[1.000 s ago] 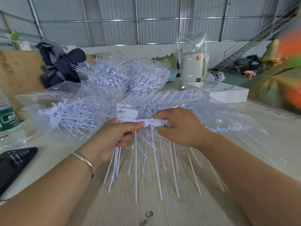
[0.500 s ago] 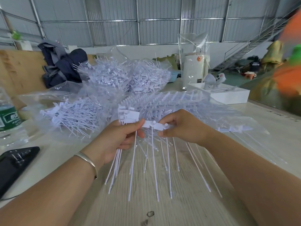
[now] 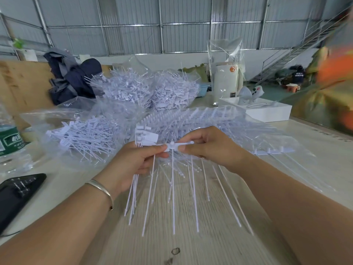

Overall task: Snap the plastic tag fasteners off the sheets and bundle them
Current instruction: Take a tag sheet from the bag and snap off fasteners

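Our left hand (image 3: 131, 165) grips a fastener bundle (image 3: 146, 136); our right hand (image 3: 208, 148) pinches the strip (image 3: 172, 146). Clear bags (image 3: 80, 138) hold loose fasteners (image 3: 172, 90) at the table's (image 3: 315, 150) far edge.

The fastener strip (image 3: 172, 147) is seen to be of matt white plastic, its thin stems smooth. The bags (image 3: 107, 111) are of clear, glossy, crinkled film. The table (image 3: 191, 236) is finished in pale, matt wood grain. A polished metal bangle (image 3: 102, 190) is worn. A glossy black phone (image 3: 17, 192) is shown.
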Demonstrator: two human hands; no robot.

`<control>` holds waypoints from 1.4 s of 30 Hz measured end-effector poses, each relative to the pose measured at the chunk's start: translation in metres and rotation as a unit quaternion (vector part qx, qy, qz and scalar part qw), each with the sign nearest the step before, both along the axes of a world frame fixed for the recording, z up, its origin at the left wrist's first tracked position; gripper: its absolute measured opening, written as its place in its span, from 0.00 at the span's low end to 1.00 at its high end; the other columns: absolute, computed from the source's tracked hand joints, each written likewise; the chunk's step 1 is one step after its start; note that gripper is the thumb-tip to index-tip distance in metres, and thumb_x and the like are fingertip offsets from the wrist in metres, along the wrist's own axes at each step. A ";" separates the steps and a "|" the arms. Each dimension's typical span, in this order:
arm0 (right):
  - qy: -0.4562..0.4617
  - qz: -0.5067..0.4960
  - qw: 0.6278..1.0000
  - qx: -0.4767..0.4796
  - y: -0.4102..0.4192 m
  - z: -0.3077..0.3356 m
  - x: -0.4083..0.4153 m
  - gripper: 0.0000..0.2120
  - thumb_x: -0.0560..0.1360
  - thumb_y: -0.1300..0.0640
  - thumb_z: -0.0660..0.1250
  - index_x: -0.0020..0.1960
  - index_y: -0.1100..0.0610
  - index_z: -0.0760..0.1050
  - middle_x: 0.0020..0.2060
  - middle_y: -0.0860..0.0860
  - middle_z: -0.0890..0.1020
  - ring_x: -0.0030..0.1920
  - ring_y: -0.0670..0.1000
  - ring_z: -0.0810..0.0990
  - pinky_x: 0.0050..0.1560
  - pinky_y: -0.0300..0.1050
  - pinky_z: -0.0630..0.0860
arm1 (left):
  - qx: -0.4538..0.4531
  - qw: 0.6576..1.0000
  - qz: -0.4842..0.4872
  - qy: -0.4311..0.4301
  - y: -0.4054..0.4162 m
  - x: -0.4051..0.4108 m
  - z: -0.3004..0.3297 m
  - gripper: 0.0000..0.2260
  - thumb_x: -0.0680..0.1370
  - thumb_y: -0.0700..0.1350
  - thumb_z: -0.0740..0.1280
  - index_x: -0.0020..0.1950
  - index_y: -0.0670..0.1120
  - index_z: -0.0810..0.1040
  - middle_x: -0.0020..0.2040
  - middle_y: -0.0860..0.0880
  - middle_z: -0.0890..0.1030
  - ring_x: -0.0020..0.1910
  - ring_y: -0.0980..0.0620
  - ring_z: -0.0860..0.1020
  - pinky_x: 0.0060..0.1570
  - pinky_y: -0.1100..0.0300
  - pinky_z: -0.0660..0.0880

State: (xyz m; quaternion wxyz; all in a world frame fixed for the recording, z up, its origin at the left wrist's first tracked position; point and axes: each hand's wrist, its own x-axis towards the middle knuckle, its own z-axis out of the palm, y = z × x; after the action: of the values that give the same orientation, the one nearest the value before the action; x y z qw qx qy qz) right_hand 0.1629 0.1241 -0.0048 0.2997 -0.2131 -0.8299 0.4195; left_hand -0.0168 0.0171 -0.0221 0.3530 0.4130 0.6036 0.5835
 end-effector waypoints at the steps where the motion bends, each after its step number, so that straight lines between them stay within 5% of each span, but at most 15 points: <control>1: 0.006 0.002 1.000 -0.007 0.000 -0.001 0.000 0.09 0.72 0.56 0.73 0.51 0.57 0.84 0.20 0.40 0.73 0.23 0.39 0.71 0.28 0.25 0.64 | -0.001 1.000 -0.011 0.005 -0.001 0.000 0.000 0.05 0.73 0.43 0.72 0.41 0.41 0.81 0.31 0.49 0.83 0.18 0.60 0.58 0.18 0.71 0.55; 4: 0.008 0.000 1.000 -0.023 0.001 -0.002 -0.001 0.07 0.71 0.57 0.74 0.49 0.56 0.85 0.22 0.45 0.74 0.24 0.42 0.69 0.28 0.30 0.66 | -0.023 0.998 -0.049 0.038 -0.004 0.003 0.003 0.13 0.76 0.44 0.70 0.31 0.43 0.78 0.21 0.52 0.73 0.17 0.59 0.58 0.18 0.70 0.55; 11: -0.002 0.033 0.995 -0.096 0.006 -0.001 0.002 0.06 0.70 0.66 0.73 0.45 0.59 0.85 0.21 0.48 0.72 0.23 0.44 0.66 0.26 0.32 0.64 | -0.041 0.988 -0.120 0.087 -0.007 0.011 0.008 0.17 0.77 0.44 0.68 0.26 0.50 0.78 0.24 0.52 0.70 0.20 0.57 0.57 0.19 0.68 0.54; 24: -0.088 0.039 0.993 -0.075 -0.003 0.011 0.007 0.05 0.68 0.70 0.72 0.41 0.62 0.83 0.18 0.44 0.72 0.21 0.39 0.70 0.25 0.28 0.66 | -0.115 0.958 -0.179 0.190 -0.011 0.004 0.013 0.11 0.73 0.40 0.72 0.31 0.47 0.80 0.21 0.52 0.64 0.20 0.56 0.58 0.20 0.68 0.56; 32: 0.009 -0.001 0.995 -0.096 0.005 0.008 0.010 0.09 0.70 0.66 0.64 0.45 0.70 0.79 0.19 0.49 0.68 0.21 0.46 0.63 0.24 0.34 0.61 | -0.035 0.991 -0.109 0.073 -0.007 0.001 0.009 0.08 0.63 0.46 0.76 0.29 0.51 0.79 0.24 0.54 0.66 0.21 0.58 0.58 0.21 0.67 0.53; 34: 0.017 0.005 0.997 -0.073 0.003 0.008 0.008 0.14 0.65 0.63 0.62 0.44 0.71 0.79 0.21 0.50 0.69 0.23 0.46 0.64 0.25 0.35 0.61 | -0.031 0.995 -0.081 0.048 -0.005 0.000 0.009 0.08 0.66 0.42 0.76 0.31 0.49 0.78 0.24 0.54 0.67 0.21 0.58 0.60 0.20 0.68 0.54; 37: 0.003 -0.013 1.000 0.005 -0.002 0.006 0.006 0.08 0.70 0.66 0.63 0.42 0.66 0.80 0.22 0.47 0.71 0.24 0.44 0.66 0.27 0.34 0.63 | -0.023 0.998 -0.046 0.023 -0.004 0.001 0.007 0.07 0.74 0.40 0.72 0.37 0.44 0.77 0.27 0.51 0.74 0.24 0.56 0.65 0.20 0.67 0.57; 42: -0.045 -0.056 0.985 0.156 -0.009 -0.001 -0.003 0.09 0.71 0.64 0.65 0.39 0.53 0.80 0.20 0.40 0.71 0.24 0.41 0.69 0.32 0.36 0.64 | -0.016 0.999 -0.037 0.017 -0.004 0.007 0.005 0.07 0.77 0.42 0.69 0.39 0.43 0.77 0.30 0.48 0.78 0.26 0.54 0.75 0.25 0.66 0.72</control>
State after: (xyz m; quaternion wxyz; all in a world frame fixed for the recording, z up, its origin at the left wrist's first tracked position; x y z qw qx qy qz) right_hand 0.1598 0.1150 -0.0063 0.3150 -0.2284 -0.8844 0.2576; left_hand -0.0096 0.0132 -0.0167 0.3710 0.4394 0.6027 0.5533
